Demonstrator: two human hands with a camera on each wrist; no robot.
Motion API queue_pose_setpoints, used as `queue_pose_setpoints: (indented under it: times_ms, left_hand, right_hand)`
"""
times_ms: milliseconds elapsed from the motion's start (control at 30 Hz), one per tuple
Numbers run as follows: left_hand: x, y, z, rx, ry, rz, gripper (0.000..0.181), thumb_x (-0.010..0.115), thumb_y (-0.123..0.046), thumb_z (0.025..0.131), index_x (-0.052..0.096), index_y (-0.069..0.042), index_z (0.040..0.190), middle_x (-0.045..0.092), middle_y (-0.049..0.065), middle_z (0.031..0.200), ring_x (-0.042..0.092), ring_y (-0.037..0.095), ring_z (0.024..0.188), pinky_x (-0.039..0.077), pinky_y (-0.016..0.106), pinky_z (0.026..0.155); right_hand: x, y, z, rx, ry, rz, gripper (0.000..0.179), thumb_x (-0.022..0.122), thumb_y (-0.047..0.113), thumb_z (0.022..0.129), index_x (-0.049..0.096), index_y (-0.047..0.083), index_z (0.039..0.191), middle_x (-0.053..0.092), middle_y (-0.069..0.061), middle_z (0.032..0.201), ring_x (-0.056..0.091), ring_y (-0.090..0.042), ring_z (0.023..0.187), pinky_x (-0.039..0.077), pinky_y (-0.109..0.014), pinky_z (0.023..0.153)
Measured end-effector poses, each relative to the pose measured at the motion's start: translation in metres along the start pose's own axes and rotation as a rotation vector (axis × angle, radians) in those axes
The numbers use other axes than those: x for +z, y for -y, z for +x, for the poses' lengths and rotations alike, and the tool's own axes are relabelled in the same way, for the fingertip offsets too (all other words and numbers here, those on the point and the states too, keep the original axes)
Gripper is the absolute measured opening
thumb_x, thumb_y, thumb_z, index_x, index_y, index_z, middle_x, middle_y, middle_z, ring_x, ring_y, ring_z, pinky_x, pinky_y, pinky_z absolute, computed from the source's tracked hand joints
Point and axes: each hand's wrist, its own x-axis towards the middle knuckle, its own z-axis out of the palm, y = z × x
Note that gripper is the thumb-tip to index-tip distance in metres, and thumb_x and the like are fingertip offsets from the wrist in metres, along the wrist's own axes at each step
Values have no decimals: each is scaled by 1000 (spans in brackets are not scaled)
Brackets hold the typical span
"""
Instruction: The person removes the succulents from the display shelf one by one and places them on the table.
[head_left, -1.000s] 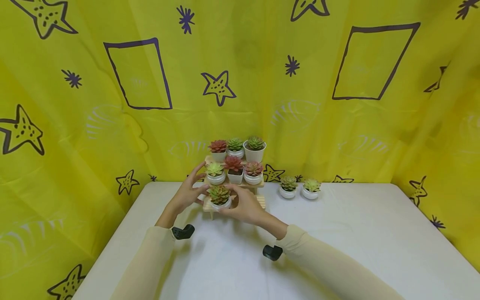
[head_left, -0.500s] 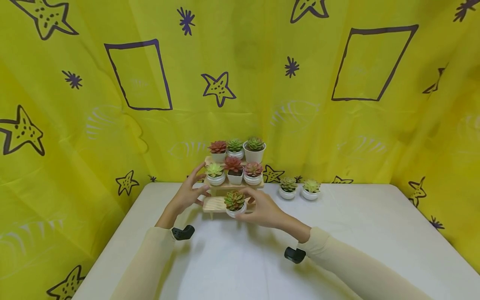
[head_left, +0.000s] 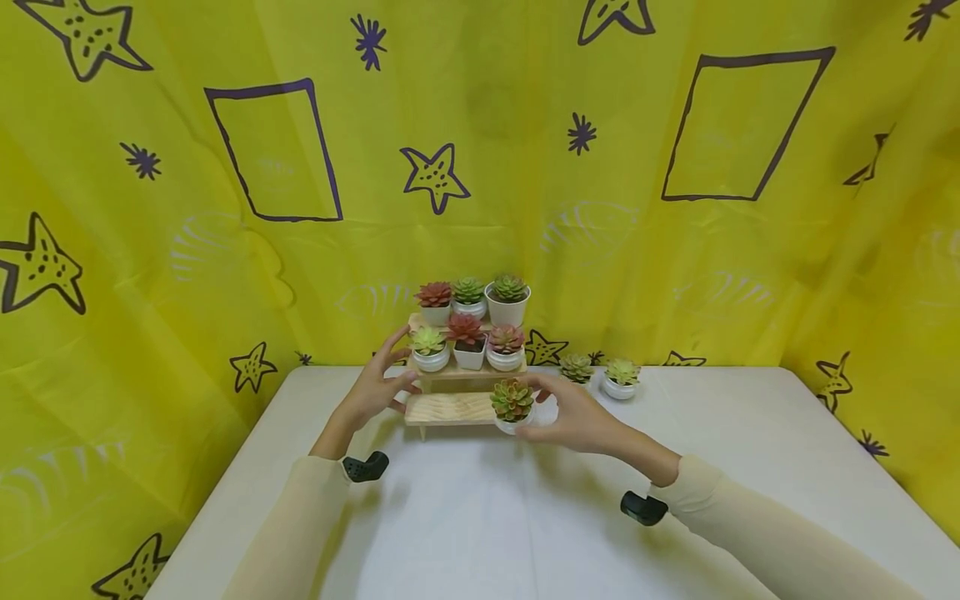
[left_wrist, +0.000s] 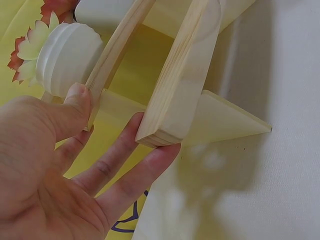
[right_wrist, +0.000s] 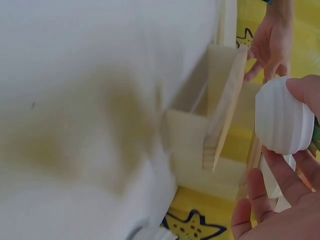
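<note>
My right hand (head_left: pixel 579 418) pinches the white pot of a small green, red-tipped potted succulent (head_left: pixel 512 400) between thumb and fingers. The plant is upright, at the right end of the lowest shelf; in the right wrist view its ridged pot (right_wrist: pixel 281 117) is apart from the boards. The left hand (head_left: pixel 375 390) is at the left side of a three-tier wooden plant stand (head_left: pixel 450 408). In the left wrist view its thumb touches the middle board's end and spread fingertips touch the lowest board (left_wrist: pixel 175 90). Little potted succulents fill the two upper tiers.
Two more potted succulents stand on the white table (head_left: pixel 465 517) right of the stand: a dark green one (head_left: pixel 576 368), its pot partly hidden by my right hand, and a pale green one (head_left: pixel 621 377). Behind hangs a yellow patterned curtain (head_left: pixel 495 242).
My right hand has lifted the red-tipped succulent off the lowest shelf's left part and carried it right, to that shelf's right end. The left hand has stayed at the stand.
</note>
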Motion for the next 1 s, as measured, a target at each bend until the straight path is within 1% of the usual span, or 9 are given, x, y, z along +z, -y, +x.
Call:
queue_pose_setpoints:
  times_ms: [100,200,300,367,467,567,667,900,1000]
  left_hand:
    - [0,0,0,4,-2,4,82,60,-4,104,18,-38,165,28,27,161,72,39,96,61,49,60]
    - [0,0,1,1,-3,4,82,60,-4,104,18,-38,164,28,26,161,72,39,96,62,46,59]
    - [0,1,1,-6,-2,4,82,60,-4,104,18,-39,164,29,25,161,72,38,96,62,45,59]
    - [0,2,2,-6,-3,8,82,60,-5,104,17,-40,164,28,26,161,72,38,96,62,46,59]
    - [0,3,2,-9,-9,15,82,60,-5,104,18,-40,164,29,26,161,72,38,96,62,46,60]
    - [-1,3,2,-8,-12,13,82,60,-4,103,18,-40,164,28,26,161,72,38,96,62,47,60]
    - [-1,2,2,-9,-11,9,82,60,-4,103,18,-40,164,29,26,161,72,39,96,62,47,59]
    - [0,3,2,-8,-14,16,83,62,-4,103,19,-40,164,29,25,161,72,40,97,62,46,60]
    - [0,3,2,-10,-16,19,83,62,-4,103,19,-41,164,29,25,161,72,40,98,62,46,60]
  right_hand:
    - [-9,-5,-5,-8,-11,-8,68,85,31,83,58,11,142,64,-6,131,61,-28,108,52,-50,88]
    - [-18,-11,-9,1,-26,-27,68,86,30,84,58,10,142,65,-6,128,61,-32,108,52,-50,89]
    - [-29,-18,-14,23,-47,-60,66,86,30,83,59,11,140,66,-4,121,60,-33,106,50,-47,87]
    - [-37,-24,-18,35,-67,-80,65,86,29,83,60,11,139,67,-4,117,60,-30,104,49,-44,85]
    - [-50,-33,-22,36,-100,-103,64,87,27,83,59,9,138,68,-5,117,60,-27,102,49,-40,79]
    - [-64,-41,-27,50,-128,-117,64,86,25,85,58,7,139,67,-9,121,60,-29,104,50,-38,76]
    - [-78,-49,-33,94,-142,-125,66,84,27,87,55,7,143,65,-12,127,60,-33,109,50,-40,79]
    - [-104,-69,-45,206,-175,-135,74,81,35,90,47,4,148,56,-22,140,58,-39,117,50,-54,89]
    - [-112,-77,-49,256,-185,-138,77,79,38,92,44,3,150,53,-24,142,56,-41,119,52,-55,88]
